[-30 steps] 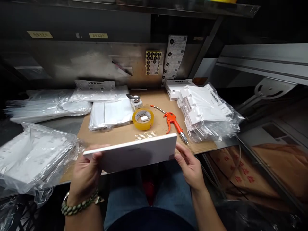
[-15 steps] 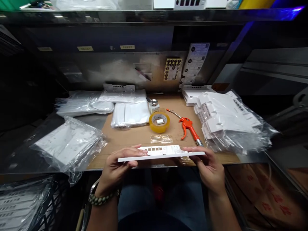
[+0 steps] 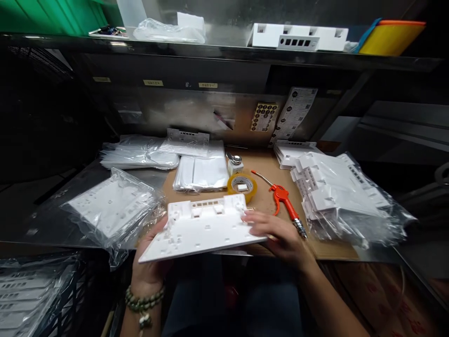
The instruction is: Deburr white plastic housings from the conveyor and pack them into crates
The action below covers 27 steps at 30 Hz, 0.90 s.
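Note:
A white plastic housing panel (image 3: pixel 203 229) is held over the front edge of the bench, its ribbed inner side facing up. My left hand (image 3: pixel 149 269), with a bead bracelet at the wrist, grips the panel's left end from below, mostly hidden by it. At the right end my right hand (image 3: pixel 277 231) holds the panel, fingers laid over its upper right corner. A yellow tape roll (image 3: pixel 242 185) and an orange air blow gun (image 3: pixel 284 201) lie just beyond the panel on the cardboard sheet (image 3: pixel 263 199).
Bagged white panels (image 3: pixel 112 210) lie at the left, more bagged parts (image 3: pixel 340 192) at the right, and flat bags (image 3: pixel 201 171) at the back. A small metal-topped bottle (image 3: pixel 235 164) stands behind the tape. An upper shelf (image 3: pixel 224 49) carries a white housing (image 3: pixel 298 37).
The panel was turned from its smooth face, through edge-on, to lie with its ribbed inner side up. Both hands kept hold of its ends. The view tilted upward, showing the shelf.

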Motion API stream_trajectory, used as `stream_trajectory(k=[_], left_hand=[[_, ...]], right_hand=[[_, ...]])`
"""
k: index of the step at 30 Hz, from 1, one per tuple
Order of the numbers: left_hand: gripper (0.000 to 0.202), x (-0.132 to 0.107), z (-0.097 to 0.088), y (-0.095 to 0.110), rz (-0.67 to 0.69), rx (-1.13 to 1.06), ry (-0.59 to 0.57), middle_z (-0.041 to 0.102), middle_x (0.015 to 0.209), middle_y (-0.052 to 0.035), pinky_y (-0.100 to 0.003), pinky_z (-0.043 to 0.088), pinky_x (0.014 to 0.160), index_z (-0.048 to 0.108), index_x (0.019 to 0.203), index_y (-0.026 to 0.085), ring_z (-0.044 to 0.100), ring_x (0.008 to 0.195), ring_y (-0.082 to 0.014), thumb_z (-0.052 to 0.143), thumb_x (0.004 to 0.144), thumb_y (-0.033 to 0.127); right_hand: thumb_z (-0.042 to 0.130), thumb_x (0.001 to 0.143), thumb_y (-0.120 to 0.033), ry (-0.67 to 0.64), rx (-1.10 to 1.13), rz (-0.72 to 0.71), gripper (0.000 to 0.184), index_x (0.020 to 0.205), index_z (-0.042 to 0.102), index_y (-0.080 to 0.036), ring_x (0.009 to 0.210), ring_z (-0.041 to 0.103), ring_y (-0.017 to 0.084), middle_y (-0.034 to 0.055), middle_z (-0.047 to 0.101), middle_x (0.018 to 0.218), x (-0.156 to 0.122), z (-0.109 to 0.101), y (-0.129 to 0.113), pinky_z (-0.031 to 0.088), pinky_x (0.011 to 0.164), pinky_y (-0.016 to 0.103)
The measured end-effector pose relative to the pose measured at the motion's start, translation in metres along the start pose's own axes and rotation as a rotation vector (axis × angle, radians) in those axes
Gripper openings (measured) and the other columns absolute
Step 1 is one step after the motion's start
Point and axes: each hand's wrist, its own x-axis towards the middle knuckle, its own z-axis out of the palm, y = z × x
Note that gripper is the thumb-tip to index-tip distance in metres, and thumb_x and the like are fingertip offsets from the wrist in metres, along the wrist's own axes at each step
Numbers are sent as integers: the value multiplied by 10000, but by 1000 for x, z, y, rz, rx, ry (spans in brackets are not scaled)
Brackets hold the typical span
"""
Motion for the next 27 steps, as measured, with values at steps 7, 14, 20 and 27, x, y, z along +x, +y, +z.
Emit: stream_trajectory(k=[7,14,20,27], left_hand=[[470,-16,5,22,354,-273,158,781,1189,-116,-581,352,1221,637,1398,179,574,1369,-326,447,980,281],[408,-28,10,28,450,-261,118,761,1253,-102,-567,288,1251,743,1240,223,483,1452,-310,448,1022,400],[394,-29,10,27,440,-297,157,764,1245,-115,-604,318,1229,749,1234,215,504,1432,-341,458,1013,363],[491,-18,23,20,399,-173,-45,682,1398,-128,-610,348,1214,590,1464,234,520,1416,-362,417,1020,352]], right_hand=[[680,964,-280,-231,-683,513,222,1155,782,-230,1196,658,280,92,778,1132,84,-20,92,500,1048,437],[833,806,-244,-324,-811,534,114,911,819,-204,1017,674,254,101,747,1059,108,-7,125,482,859,311],[508,1042,-312,-120,-913,543,317,1237,719,-178,1033,691,221,109,742,1182,141,-32,121,485,858,297],[615,952,-226,-164,-992,535,219,977,833,-220,943,694,218,83,744,1028,182,-28,130,468,774,290]])
